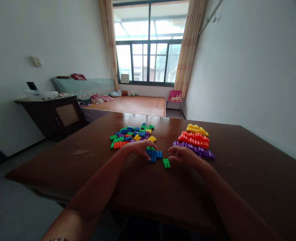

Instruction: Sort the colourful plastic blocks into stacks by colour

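Here, two hands are spread over small toy blocks on a brown counter (142,195).
The left hand (139,147) arches above the near edge of a loose, mixed-colour heap (128,131), its thumb and fingers parted around the left part of some blue blocks (154,155); whether it touches them, I cannot tell. The right hand (185,156) is loosely curled, thumb and forefinger apart, with a green pair (166,163) lying just beside the thumb, toward the counter's near edge. Past the right hand's knuckles, blocks lie sorted by colour: a purple row (191,147) nearest, orange rows (194,138) behind it, and yellow blocks (196,129) farthest back. Beyond the counter are a bed (137,104), a pink chair (175,95) and a wide window (149,50).
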`<action>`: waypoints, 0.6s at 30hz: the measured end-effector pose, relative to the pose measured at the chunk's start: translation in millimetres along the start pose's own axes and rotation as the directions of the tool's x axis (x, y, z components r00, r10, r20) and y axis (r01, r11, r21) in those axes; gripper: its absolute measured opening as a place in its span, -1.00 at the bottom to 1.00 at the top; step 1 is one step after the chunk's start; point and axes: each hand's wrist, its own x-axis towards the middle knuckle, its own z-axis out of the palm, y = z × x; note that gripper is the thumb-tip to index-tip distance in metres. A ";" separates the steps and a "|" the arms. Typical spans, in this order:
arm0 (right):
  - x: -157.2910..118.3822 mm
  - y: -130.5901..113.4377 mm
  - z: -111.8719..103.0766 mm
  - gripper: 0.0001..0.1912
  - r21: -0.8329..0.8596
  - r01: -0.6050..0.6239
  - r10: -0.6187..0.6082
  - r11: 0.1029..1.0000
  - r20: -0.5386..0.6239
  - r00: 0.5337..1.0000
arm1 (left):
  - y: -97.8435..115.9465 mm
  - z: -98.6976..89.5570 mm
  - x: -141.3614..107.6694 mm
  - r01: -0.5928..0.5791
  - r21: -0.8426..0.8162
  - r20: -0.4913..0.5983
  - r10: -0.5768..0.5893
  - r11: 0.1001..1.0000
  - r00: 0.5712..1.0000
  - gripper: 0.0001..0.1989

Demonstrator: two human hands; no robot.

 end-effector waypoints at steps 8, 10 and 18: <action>2.2 -9.3 12.3 -0.58 0.087 0.024 -0.035 0.996 0.124 0.992 | -10.9 2.2 -4.3 0.114 0.068 -0.053 -0.111 0.991 0.992 -0.40; 2.5 -8.5 12.7 -0.56 0.034 -0.041 0.037 0.999 0.118 0.992 | -12.6 -0.1 -5.1 0.108 0.023 -0.043 -0.107 0.994 0.993 -0.36; 8.8 -18.7 18.9 -0.41 -0.054 0.104 -0.108 0.993 -0.077 0.991 | -7.8 2.8 -3.6 0.135 -0.123 0.066 -0.127 0.983 0.990 -0.45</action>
